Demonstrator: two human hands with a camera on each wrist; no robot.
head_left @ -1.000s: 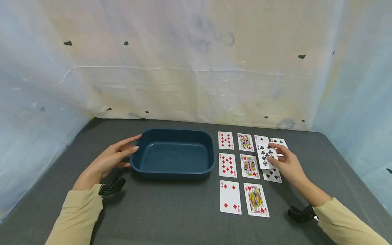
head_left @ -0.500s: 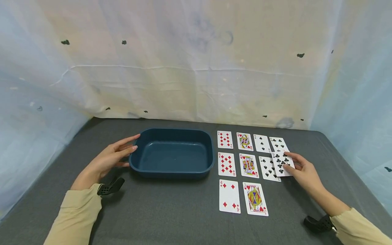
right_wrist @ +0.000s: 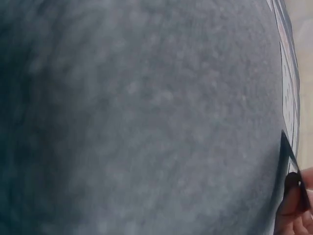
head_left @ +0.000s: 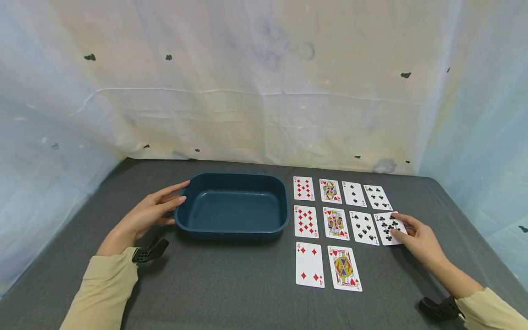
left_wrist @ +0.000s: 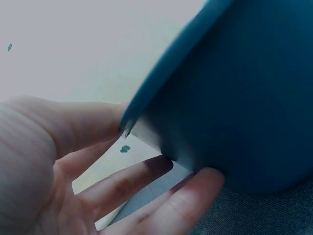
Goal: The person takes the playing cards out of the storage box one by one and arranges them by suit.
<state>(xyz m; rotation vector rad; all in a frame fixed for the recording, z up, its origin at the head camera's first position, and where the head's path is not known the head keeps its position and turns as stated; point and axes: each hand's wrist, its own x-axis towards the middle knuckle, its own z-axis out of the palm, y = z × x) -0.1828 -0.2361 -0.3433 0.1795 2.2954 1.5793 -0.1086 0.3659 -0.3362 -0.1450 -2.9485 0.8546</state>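
My right hand (head_left: 420, 240) pinches the right edge of the nine of clubs (head_left: 385, 230) between thumb and fingers. That card lies low beside the seven of spades (head_left: 364, 228), just in front of another club card (head_left: 377, 197). In the right wrist view only part of the right hand (right_wrist: 296, 208) shows, with a thin dark card edge tilted above the cloth. At the left, my left hand (head_left: 150, 211) touches the end of a dark blue rectangular tray (head_left: 235, 236). Its fairly straight fingertips rest against the outer wall of the tray (left_wrist: 244, 98) in the left wrist view.
Right of the tray, face-up cards form columns: diamonds with the ten of diamonds (head_left: 306, 222), hearts with the king of hearts (head_left: 336, 223), and a small spade card (head_left: 353, 194) behind the seven. Dark cloth (head_left: 231, 284) covers the table; a pale curtain (head_left: 264, 91) hangs behind.
My right hand has carried the nine of clubs rightward and toward me, from over the spades to beside the seven of spades. The left hand stays at the tray's end.
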